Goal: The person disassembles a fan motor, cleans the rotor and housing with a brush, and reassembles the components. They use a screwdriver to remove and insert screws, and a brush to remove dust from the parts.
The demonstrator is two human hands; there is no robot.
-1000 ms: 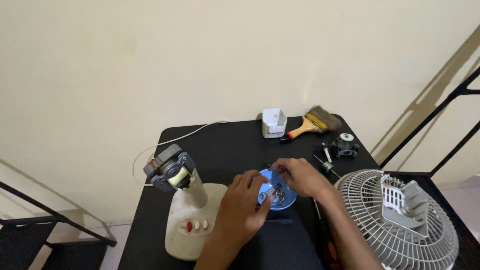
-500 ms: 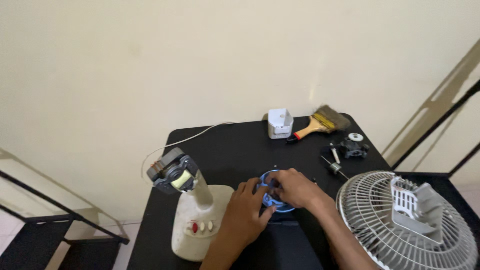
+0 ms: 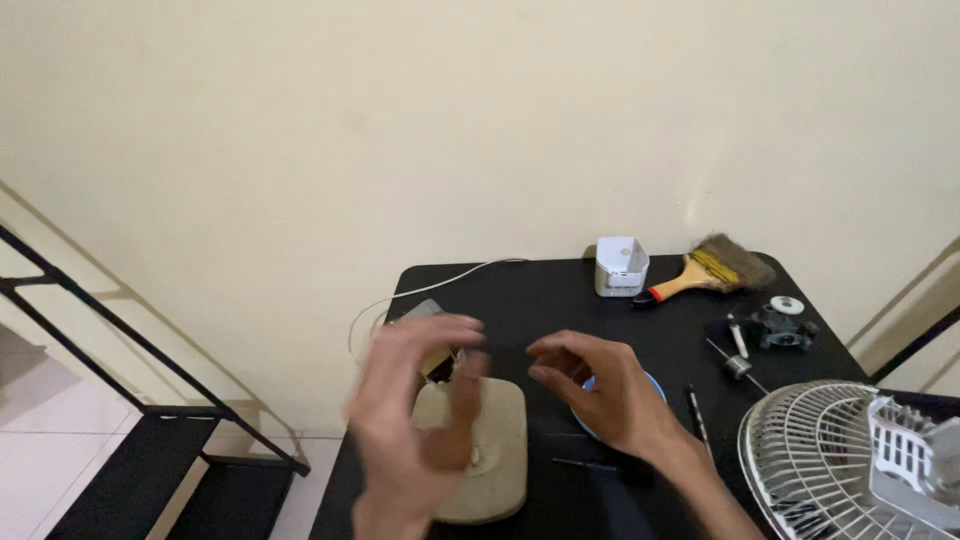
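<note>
Cream plastic fan base (image 3: 490,450) with its bare motor sits at the near left of the black table (image 3: 560,290). The blurred left hand (image 3: 415,420) hovers spread over it, grasping nothing. The right hand (image 3: 600,390), loosely curled and empty, covers a blue round dish (image 3: 655,385); taking hold of the motor housing squarely seems the next need.

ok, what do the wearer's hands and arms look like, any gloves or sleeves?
Both bare: no gloves, rings, watch or sleeves show on the left hand or right hand. The left hand is motion-blurred, so fine detail there cannot be told. Forearms run off the bottom edge.
</note>
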